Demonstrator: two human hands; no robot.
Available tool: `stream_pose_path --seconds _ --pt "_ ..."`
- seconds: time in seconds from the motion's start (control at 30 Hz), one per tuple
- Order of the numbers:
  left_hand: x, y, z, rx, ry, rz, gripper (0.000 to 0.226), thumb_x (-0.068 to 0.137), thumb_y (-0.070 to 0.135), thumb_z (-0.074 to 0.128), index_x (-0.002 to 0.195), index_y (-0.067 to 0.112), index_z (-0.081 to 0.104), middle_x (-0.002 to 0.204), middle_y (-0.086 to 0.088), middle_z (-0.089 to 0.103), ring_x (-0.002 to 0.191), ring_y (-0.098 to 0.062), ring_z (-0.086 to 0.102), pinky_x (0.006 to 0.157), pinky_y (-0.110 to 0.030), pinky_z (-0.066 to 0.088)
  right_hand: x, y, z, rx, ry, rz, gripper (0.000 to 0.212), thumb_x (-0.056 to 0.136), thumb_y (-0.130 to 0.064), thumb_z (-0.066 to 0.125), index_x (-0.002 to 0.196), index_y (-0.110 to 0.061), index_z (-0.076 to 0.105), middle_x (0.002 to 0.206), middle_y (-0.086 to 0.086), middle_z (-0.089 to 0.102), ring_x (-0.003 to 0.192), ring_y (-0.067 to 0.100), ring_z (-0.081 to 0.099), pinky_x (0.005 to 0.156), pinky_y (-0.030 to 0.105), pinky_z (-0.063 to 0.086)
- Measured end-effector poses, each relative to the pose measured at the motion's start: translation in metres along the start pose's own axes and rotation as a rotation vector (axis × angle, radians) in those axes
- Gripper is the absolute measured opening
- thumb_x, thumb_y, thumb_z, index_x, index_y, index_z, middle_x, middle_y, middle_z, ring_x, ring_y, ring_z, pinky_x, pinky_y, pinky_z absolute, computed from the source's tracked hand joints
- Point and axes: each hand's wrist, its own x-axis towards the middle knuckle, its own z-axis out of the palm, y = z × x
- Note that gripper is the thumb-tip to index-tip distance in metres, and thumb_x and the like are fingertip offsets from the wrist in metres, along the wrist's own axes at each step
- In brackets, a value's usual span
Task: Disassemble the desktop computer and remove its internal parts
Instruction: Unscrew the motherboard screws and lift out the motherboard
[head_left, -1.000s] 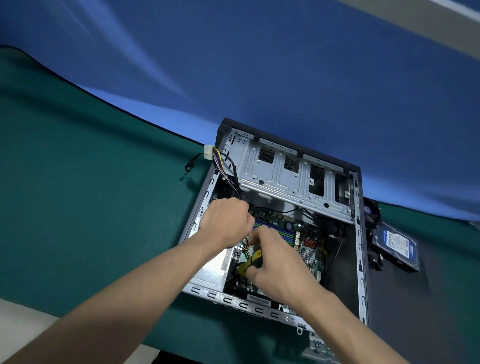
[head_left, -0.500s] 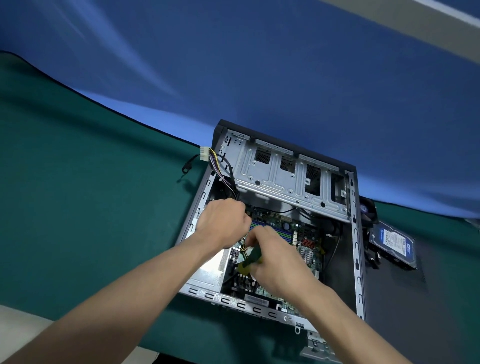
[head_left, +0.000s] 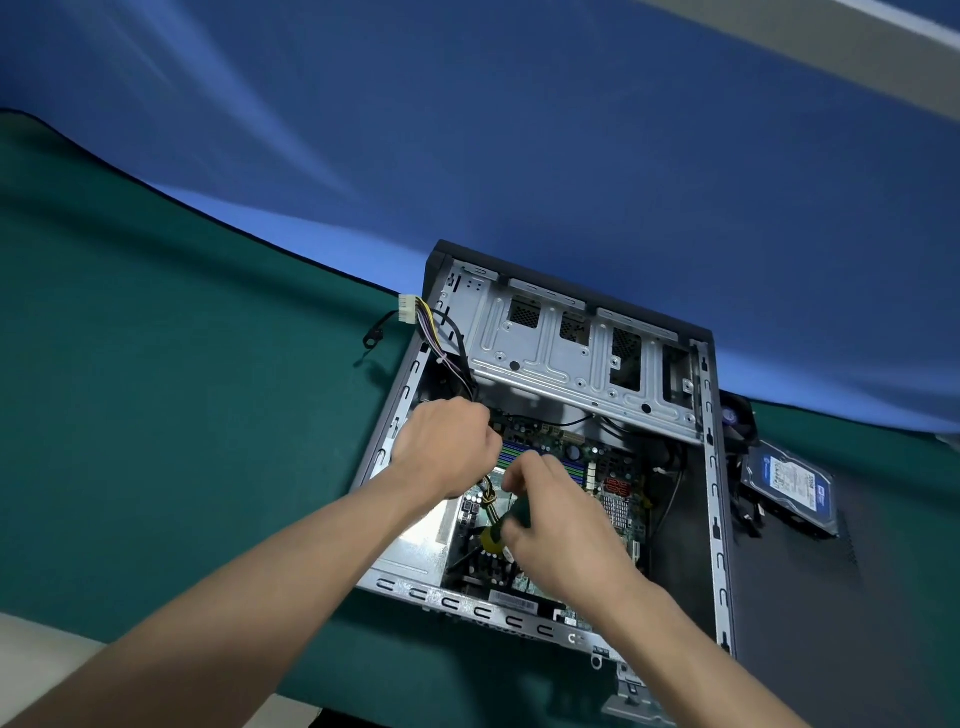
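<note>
Evidently a screw on the motherboard (head_left: 566, 457) is being worked: low in the centre of the frame, the right hand (head_left: 563, 525) grips a green-and-yellow screwdriver (head_left: 501, 530) inside the open computer case (head_left: 714, 519) on the table (head_left: 156, 415). The left hand (head_left: 447, 447) is curled just beside it, probably steadying; what it holds is hidden. At right lies a removed hard drive (head_left: 792, 486), its blue label unreadable.
</note>
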Motion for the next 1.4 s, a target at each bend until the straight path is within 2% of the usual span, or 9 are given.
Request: stream_pose_path --seconds 0.13,0.27,0.37,0.5,0.6,0.7,0.93,1.2,1.4 --pt "0.0 0.0 0.0 0.006 0.002 0.003 0.031 0.086 0.027 0.039 0.055 0.021 0.037 0.057 0.001 0.049 0.053 -0.021 0.047 0.054 -0.03 0.033 0.002 0.0 -0.002 -0.032 0.02 0.001 0.015 0.093 -0.037 0.049 0.1 -0.024 0.046 0.102 -0.005 0.053 0.088 0.021 0.055 0.073 0.034 0.043" --pt "0.0 0.0 0.0 0.006 0.002 0.0 0.031 0.086 0.027 0.038 0.056 0.021 0.038 0.058 0.001 0.049 0.053 -0.021 0.046 0.054 -0.03 0.032 0.002 0.002 0.0 0.003 -0.032 -0.016 0.023 0.086 -0.024 0.056 0.102 -0.027 0.04 0.106 -0.005 0.042 0.087 0.021 0.053 0.075 0.035 0.045" --pt "0.0 0.0 0.0 0.014 0.01 0.002 0.028 0.086 0.027 0.039 0.06 0.019 0.045 0.059 0.001 0.05 0.053 -0.021 0.046 0.054 -0.03 0.032 0.002 0.001 0.0 -0.05 0.021 0.016 0.022 0.093 -0.041 0.048 0.109 -0.026 0.045 0.108 -0.006 0.044 0.088 0.023 0.056 0.073 0.035 0.045" --pt "0.0 0.001 0.0 0.014 0.015 0.002 0.027 0.085 0.027 0.039 0.061 0.018 0.048 0.062 -0.001 0.056 0.055 -0.022 0.048 0.055 -0.03 0.033 0.004 0.001 0.001 0.025 0.016 -0.025 0.022 0.089 -0.021 0.053 0.107 -0.028 0.042 0.111 -0.007 0.041 0.081 0.02 0.052 0.07 0.033 0.042" --pt "-0.001 0.0 0.0 0.017 0.006 0.001 0.028 0.086 0.027 0.038 0.061 0.018 0.047 0.061 0.0 0.055 0.055 -0.022 0.048 0.055 -0.03 0.034 0.005 0.0 0.003 -0.046 0.05 -0.019 0.022 0.092 -0.035 0.051 0.11 -0.026 0.042 0.11 -0.008 0.044 0.081 0.02 0.052 0.068 0.033 0.04" --pt "0.0 0.0 -0.001 0.018 -0.003 -0.006 0.028 0.085 0.026 0.038 0.06 0.018 0.046 0.06 0.0 0.053 0.054 -0.022 0.048 0.055 -0.03 0.034 0.006 0.002 0.004 0.014 0.073 -0.029 0.015 0.09 -0.025 0.051 0.103 -0.026 0.042 0.106 -0.007 0.046 0.084 0.02 0.055 0.073 0.036 0.046" --pt "-0.001 0.001 -0.004 -0.007 -0.019 -0.008 0.028 0.086 0.027 0.039 0.064 0.016 0.052 0.06 -0.001 0.055 0.054 -0.022 0.051 0.055 -0.03 0.037 0.0 0.02 0.007 0.161 0.106 0.079 0.026 0.075 -0.019 0.064 0.08 -0.031 0.041 0.089 -0.012 0.042 0.067 0.007 0.047 0.057 0.027 0.036" --pt "-0.001 0.003 -0.005 -0.037 -0.052 -0.02 0.029 0.086 0.026 0.039 0.063 0.016 0.053 0.056 0.001 0.055 0.054 -0.018 0.055 0.058 -0.032 0.05 -0.003 0.036 0.008 0.248 0.144 0.153 0.025 0.073 -0.018 0.066 0.077 -0.03 0.045 0.086 -0.012 0.048 0.071 0.005 0.049 0.054 0.018 0.032" --pt "0.0 0.003 -0.005 -0.017 -0.063 -0.018 0.029 0.086 0.027 0.039 0.062 0.018 0.052 0.057 0.002 0.055 0.053 -0.017 0.054 0.057 -0.031 0.048 -0.005 0.044 0.006 0.277 0.191 0.157 0.022 0.074 -0.02 0.064 0.077 -0.031 0.045 0.087 -0.013 0.049 0.073 0.004 0.049 0.056 0.021 0.034"
